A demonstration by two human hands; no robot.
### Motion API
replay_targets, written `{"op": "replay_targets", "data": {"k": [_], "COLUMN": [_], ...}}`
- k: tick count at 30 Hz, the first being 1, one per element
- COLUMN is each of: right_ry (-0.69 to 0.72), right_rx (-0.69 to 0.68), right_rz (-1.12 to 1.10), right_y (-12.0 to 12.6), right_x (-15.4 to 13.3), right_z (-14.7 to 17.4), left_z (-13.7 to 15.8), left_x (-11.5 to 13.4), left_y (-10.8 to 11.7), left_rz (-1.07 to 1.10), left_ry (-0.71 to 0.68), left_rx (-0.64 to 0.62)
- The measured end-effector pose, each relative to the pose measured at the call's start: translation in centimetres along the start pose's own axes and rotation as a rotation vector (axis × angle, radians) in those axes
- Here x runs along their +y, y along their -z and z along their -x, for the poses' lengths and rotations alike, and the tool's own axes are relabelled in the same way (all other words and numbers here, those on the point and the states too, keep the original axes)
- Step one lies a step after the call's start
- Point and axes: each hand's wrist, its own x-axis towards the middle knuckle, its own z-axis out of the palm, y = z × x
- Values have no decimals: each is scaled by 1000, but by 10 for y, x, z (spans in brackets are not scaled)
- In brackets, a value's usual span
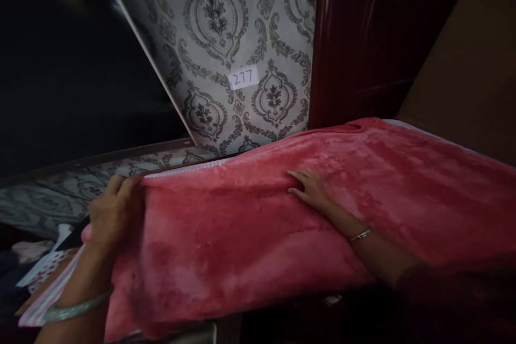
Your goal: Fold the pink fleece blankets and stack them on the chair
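A pink-red plush blanket (226,236) is spread across a surface from the left to the right edge of the head view. At its far left corner my left hand (115,207) has its fingers curled down over the blanket's edge, gripping it. My right hand (308,188) rests on the blanket's middle, thumb and fingers apart, pressing lightly on the pile. Light striped fabric (185,169) shows under the blanket's far edge.
A large dark screen (80,64) stands at the left against patterned wallpaper (217,16) bearing a paper label reading 277 (243,77). Behind the blanket rises a dark red glossy panel (358,37). Folded cloths (44,266) are piled at the lower left.
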Motion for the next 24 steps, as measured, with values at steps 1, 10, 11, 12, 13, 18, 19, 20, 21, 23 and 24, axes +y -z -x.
{"op": "replay_targets", "data": {"k": [1,10,11,12,13,18,19,20,21,23,24], "right_ry": [-3,10,-3,-6,3,81,95,107,119,146,166], "right_rx": [13,202,238,269,291,249,212,171,127,41,2], "right_rz": [3,-14,0,18,40,197,227,251,269,299,312], "right_y": [-1,25,34,44,54,109,119,129,138,153,159], "right_x": [-1,-13,-12,-12,-11,-7,-8,-9,-11,-14,-15], "right_z": [-1,-7,-9,-11,-15,-38,-43,-47,-49,-52,-51], "left_z": [-1,-3,-2,-1,-1,2,1,0,-1,-4,-5], "left_x": [0,9,9,10,10,18,19,19,18,14,12], "left_y": [2,11,8,4,0,-12,-11,-7,-2,11,19], "left_rz": [-3,49,107,180,259,452,436,404,359,254,206], "left_ry": [-2,-2,-8,-8,-1,91,93,87,74,30,2], "left_rx": [9,-36,-49,-64,-82,-124,-119,-122,-132,-155,-161]}}
